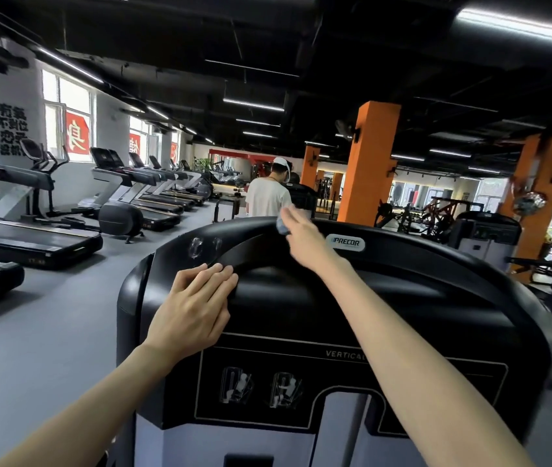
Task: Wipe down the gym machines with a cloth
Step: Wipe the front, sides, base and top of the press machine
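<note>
Head view looks down on a black weight-machine shroud (pixel 301 315) with a curved top rim, and both bare hands are on it. At 12 o'clock on that rim the right hand (pixel 301 230) covers a small grey-blue cloth (pixel 281 226), which sits bunched against the plastic just left of the Precor badge (pixel 347 243). That hand is blurred, so I cannot tell whether its fingers curl round the cloth or press it flat. The left hand (pixel 197 298) lies at 9 o'clock on the shroud, palm down, its fingers (pixel 215 276) straight and held together, holding nothing. The likeliest slip, in my judgement, is the cloth sliding off the far side of the rounded rim if the grip is only a flat press, since the rim falls away from the person at that point. A second risk is the bare left palm leaving fresh prints on glossy plastic. Pale ring marks (pixel 197 247) at 10 o'clock, between the 2 hands, look unwiped and could be missed if the stroke follows only the rim. Another person (pixel 267 197) stands well beyond at 12 o'clock, and a row of treadmills (pixel 153 203) runs off toward 10 o'clock, both well apart from the work.
</note>
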Demonstrator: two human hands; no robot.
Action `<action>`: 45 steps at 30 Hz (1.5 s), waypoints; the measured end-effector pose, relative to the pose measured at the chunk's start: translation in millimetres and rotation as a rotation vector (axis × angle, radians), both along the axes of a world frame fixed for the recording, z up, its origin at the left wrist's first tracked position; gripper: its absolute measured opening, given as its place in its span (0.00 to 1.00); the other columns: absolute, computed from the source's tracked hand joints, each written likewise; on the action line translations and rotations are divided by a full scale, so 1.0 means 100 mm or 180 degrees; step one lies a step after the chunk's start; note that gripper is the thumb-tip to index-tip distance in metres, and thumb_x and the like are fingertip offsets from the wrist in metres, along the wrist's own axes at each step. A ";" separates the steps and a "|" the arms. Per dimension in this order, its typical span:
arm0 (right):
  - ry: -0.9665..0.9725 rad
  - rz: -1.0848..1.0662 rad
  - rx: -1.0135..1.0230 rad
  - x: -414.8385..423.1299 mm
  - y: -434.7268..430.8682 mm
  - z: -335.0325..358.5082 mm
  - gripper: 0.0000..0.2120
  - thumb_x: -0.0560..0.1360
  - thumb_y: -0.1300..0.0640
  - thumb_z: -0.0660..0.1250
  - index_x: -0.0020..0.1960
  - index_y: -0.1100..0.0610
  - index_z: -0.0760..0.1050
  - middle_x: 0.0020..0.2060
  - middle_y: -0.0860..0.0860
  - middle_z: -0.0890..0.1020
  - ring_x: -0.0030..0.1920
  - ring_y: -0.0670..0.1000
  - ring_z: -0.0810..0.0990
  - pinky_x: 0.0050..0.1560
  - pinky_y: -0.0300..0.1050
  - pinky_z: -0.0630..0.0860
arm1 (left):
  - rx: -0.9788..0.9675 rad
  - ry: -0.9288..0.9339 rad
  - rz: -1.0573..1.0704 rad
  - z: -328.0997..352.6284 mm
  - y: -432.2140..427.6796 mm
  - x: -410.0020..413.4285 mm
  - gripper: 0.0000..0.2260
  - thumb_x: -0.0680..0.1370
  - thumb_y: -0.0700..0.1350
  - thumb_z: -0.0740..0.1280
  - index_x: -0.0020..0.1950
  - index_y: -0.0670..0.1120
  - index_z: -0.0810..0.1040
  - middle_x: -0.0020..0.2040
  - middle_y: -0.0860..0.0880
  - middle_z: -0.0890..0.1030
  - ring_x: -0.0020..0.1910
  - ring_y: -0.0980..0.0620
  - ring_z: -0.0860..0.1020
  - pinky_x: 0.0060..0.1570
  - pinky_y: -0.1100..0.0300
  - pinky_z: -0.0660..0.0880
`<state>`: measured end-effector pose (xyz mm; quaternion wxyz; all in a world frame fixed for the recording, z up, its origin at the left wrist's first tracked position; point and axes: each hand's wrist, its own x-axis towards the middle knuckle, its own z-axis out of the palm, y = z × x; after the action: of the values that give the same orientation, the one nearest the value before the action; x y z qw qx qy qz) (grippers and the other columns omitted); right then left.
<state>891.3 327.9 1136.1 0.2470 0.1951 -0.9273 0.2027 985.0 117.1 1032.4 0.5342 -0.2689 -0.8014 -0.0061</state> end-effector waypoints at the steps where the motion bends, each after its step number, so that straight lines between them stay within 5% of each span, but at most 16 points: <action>1: 0.0081 0.0174 0.0042 0.07 -0.13 -0.05 0.34 0.79 0.73 0.57 0.79 0.55 0.50 0.79 0.49 0.50 0.78 0.50 0.50 0.73 0.42 0.44 | -0.0014 0.0004 0.0016 0.01 0.00 0.00 0.19 0.76 0.43 0.57 0.59 0.37 0.81 0.60 0.43 0.81 0.61 0.45 0.75 0.63 0.48 0.67; 4: 0.0303 0.0683 0.0121 0.22 -0.31 -0.12 0.32 0.77 0.72 0.61 0.78 0.58 0.58 0.77 0.52 0.60 0.75 0.51 0.61 0.70 0.36 0.54 | -0.0042 -0.0002 0.0054 0.00 0.00 0.01 0.19 0.75 0.43 0.58 0.60 0.37 0.80 0.60 0.43 0.81 0.62 0.45 0.75 0.62 0.48 0.68; 8: 0.0398 0.0520 0.0154 0.18 0.05 -0.02 0.30 0.76 0.72 0.63 0.75 0.57 0.63 0.71 0.52 0.69 0.67 0.52 0.71 0.64 0.40 0.65 | -0.0031 -0.0003 0.0049 0.00 -0.01 0.00 0.19 0.75 0.44 0.58 0.60 0.38 0.80 0.60 0.43 0.81 0.62 0.45 0.75 0.62 0.47 0.68; 13: 0.1012 0.0182 0.0385 0.06 0.21 -0.05 0.15 0.77 0.70 0.61 0.63 0.63 0.73 0.60 0.57 0.71 0.57 0.48 0.71 0.54 0.31 0.64 | -0.0060 0.0023 0.0087 -0.02 0.00 -0.01 0.19 0.75 0.43 0.58 0.60 0.38 0.80 0.60 0.44 0.81 0.61 0.45 0.76 0.62 0.47 0.68; 17: 0.1376 0.0636 0.1032 0.17 0.06 -0.02 0.12 0.75 0.71 0.64 0.59 0.65 0.75 0.58 0.58 0.77 0.59 0.57 0.73 0.57 0.50 0.73 | -0.0048 0.0025 0.0064 -0.02 0.00 -0.01 0.19 0.75 0.43 0.58 0.60 0.38 0.80 0.60 0.44 0.81 0.61 0.45 0.77 0.62 0.47 0.68; 22: 0.1474 0.0907 0.1775 0.17 0.36 0.10 0.13 0.68 0.75 0.70 0.49 0.63 0.78 0.49 0.58 0.80 0.49 0.58 0.79 0.47 0.51 0.80 | -0.0042 0.0089 0.0084 -0.02 0.00 -0.02 0.18 0.75 0.43 0.58 0.59 0.38 0.80 0.60 0.43 0.81 0.62 0.46 0.74 0.62 0.48 0.67; 30: 0.1309 0.0403 0.1929 0.12 1.09 0.10 0.15 0.66 0.72 0.75 0.49 0.59 0.82 0.47 0.56 0.81 0.46 0.58 0.80 0.31 0.52 0.81 | -0.0057 0.0148 0.0116 -0.03 0.01 -0.05 0.19 0.75 0.43 0.58 0.60 0.38 0.80 0.60 0.43 0.81 0.62 0.45 0.74 0.61 0.47 0.68; 35: 0.1454 0.0932 0.2077 0.17 0.52 0.15 0.08 0.75 0.66 0.65 0.50 0.62 0.81 0.50 0.58 0.80 0.51 0.60 0.79 0.32 0.53 0.80 | -0.0073 0.0139 0.0085 -0.04 0.00 -0.05 0.19 0.75 0.43 0.58 0.60 0.38 0.79 0.60 0.43 0.81 0.62 0.45 0.74 0.61 0.47 0.68; 39: 0.1065 0.0033 0.1537 0.17 1.06 0.13 0.08 0.77 0.61 0.66 0.55 0.60 0.80 0.57 0.55 0.78 0.57 0.53 0.75 0.54 0.52 0.79 | -0.0069 0.0162 0.0091 -0.03 -0.01 -0.04 0.19 0.75 0.43 0.58 0.59 0.38 0.80 0.59 0.43 0.81 0.61 0.45 0.75 0.61 0.47 0.68; 42: 0.0937 -0.0643 0.1067 0.22 1.70 0.05 0.08 0.76 0.63 0.67 0.55 0.59 0.80 0.55 0.53 0.77 0.53 0.50 0.72 0.50 0.50 0.77 | -0.0057 0.0176 0.0100 -0.03 0.00 -0.04 0.19 0.75 0.43 0.57 0.59 0.38 0.80 0.60 0.44 0.81 0.61 0.45 0.75 0.61 0.47 0.68; 45: 0.0879 -0.0844 0.1265 0.27 1.85 -0.01 0.11 0.76 0.64 0.67 0.57 0.58 0.82 0.54 0.53 0.78 0.55 0.54 0.73 0.45 0.47 0.74 | -0.0038 0.0196 0.0115 -0.05 0.00 -0.05 0.18 0.76 0.43 0.57 0.59 0.37 0.80 0.59 0.43 0.81 0.61 0.45 0.76 0.61 0.47 0.68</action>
<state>918.7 512.6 1135.4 0.3522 0.1424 -0.9239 -0.0458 979.7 117.4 1027.6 0.5570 -0.2577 -0.7894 0.0166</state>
